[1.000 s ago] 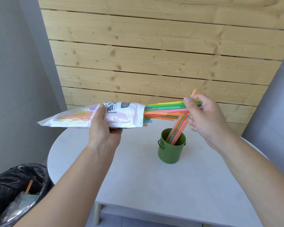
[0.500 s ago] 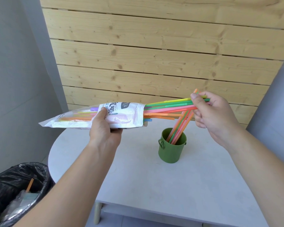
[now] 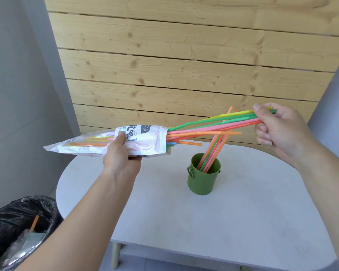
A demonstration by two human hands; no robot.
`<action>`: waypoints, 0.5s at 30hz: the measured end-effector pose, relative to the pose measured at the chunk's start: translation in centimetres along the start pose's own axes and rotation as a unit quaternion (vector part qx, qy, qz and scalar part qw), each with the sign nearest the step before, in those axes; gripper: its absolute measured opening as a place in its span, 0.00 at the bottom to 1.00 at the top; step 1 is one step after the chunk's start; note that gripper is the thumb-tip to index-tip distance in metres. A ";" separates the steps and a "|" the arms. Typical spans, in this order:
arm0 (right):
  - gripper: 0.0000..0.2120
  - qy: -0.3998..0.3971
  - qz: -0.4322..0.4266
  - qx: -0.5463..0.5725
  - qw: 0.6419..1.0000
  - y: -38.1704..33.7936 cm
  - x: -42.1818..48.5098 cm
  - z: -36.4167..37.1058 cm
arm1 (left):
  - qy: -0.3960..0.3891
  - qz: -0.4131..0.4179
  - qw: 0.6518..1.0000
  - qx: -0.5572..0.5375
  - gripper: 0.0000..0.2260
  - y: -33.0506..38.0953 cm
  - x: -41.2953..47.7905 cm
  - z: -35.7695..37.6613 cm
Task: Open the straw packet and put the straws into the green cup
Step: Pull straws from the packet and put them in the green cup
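left hand (image 3: 119, 153) grips white plastic straw packet (image 3: 141, 141); right hand (image 3: 276, 130) pinches bundle of coloured plastic straws (image 3: 213, 124) above green metal cup (image 3: 203, 178)

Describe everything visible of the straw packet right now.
The straw packet is a thin plastic bag: white printed panel with dark lettering near the mouth, clear toward the tapered closed end. Held roughly level above the table, its open mouth faces right, with coloured straws sticking out. The left hand grips its middle, thumb on top.
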State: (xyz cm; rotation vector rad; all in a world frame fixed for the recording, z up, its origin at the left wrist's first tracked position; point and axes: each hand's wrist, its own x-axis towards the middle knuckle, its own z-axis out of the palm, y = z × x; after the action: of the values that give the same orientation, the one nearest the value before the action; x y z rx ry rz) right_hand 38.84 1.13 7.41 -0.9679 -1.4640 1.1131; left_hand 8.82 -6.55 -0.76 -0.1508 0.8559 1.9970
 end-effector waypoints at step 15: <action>0.09 0.032 0.006 -0.020 0.999 0.2 -0.4 -3.5 | 0.021 0.003 1.000 0.022 0.14 -0.5 0.2 -0.2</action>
State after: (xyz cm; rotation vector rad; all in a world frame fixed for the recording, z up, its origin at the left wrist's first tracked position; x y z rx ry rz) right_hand 42.34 1.37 7.37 -1.0335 -1.4346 1.0558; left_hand 9.09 -6.38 -1.23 -0.1667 0.9268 1.9857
